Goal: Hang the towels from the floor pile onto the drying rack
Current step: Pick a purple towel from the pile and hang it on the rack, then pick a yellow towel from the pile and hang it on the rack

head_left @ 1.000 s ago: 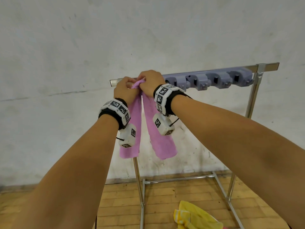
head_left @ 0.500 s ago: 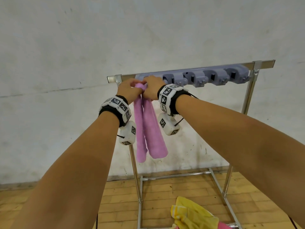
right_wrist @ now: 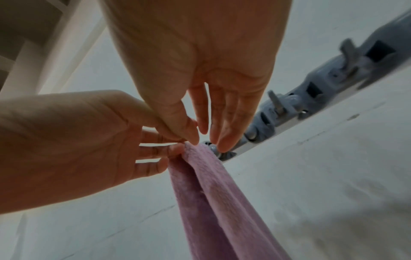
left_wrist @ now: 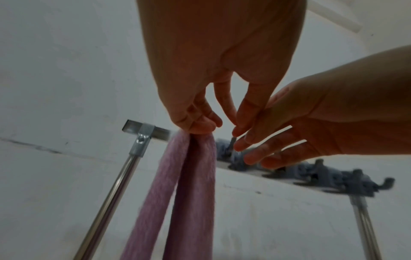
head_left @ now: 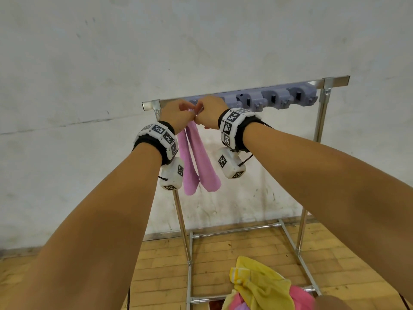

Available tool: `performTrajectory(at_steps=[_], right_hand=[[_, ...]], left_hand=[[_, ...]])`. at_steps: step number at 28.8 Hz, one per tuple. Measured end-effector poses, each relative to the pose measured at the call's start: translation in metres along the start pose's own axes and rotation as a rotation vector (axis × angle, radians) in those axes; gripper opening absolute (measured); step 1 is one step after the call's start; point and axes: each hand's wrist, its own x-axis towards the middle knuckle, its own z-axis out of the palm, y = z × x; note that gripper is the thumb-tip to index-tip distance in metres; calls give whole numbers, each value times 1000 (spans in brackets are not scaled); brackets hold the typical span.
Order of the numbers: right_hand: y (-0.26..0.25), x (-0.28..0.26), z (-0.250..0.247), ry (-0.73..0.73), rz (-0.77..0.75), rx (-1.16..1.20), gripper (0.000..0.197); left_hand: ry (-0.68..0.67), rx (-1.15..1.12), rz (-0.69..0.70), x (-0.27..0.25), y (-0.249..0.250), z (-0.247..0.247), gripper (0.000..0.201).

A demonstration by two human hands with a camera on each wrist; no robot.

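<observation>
Two hands meet at the rack [head_left: 321, 81]. Left hand [head_left: 176, 115] pinches the pink towel [head_left: 201, 166] top; right hand [head_left: 210, 113] has let go, fingers loose. Towel now hangs bunched at the left clip.

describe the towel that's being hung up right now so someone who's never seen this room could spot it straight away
Find the metal drying rack against the white wall; a grey clip strip runs along its top bar. At the strip's left end, where the left hand and right hand meet, the pink towel dangles in two narrow folds. It alone hangs; the yellow towel lies on the floor.
</observation>
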Motion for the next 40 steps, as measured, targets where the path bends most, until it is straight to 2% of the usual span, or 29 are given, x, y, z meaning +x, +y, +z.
performTrajectory(at_steps=[6, 12, 21, 24, 26, 27, 30, 36, 40], right_hand=[[58, -40, 31, 1, 143, 64, 31], [140, -90, 93, -52, 279, 69, 30], [273, -161, 224, -249, 479, 67, 27], [310, -184, 272, -357, 525, 37, 6], [332, -201, 305, -413, 591, 47, 6], [343, -210, 321, -423, 627, 62, 13], [370, -237, 361, -509, 702, 69, 29], [401, -290, 429, -655, 789, 62, 31], [408, -317, 456, -799, 781, -17, 29]], left_hand=[[-78, 53, -20, -34, -26, 54, 36], [-170, 20, -106, -74, -82, 141, 31], [-408, 31, -303, -138, -200, 287, 26], [-509, 65, -368, -158, -243, 331, 24], [-578, 66, -427, -173, -272, 360, 24], [-607, 72, -455, -183, -286, 373, 24], [-661, 84, -525, -212, -326, 405, 26], [-812, 106, -625, -270, -396, 448, 25], [-901, 137, -688, -303, -423, 461, 29]])
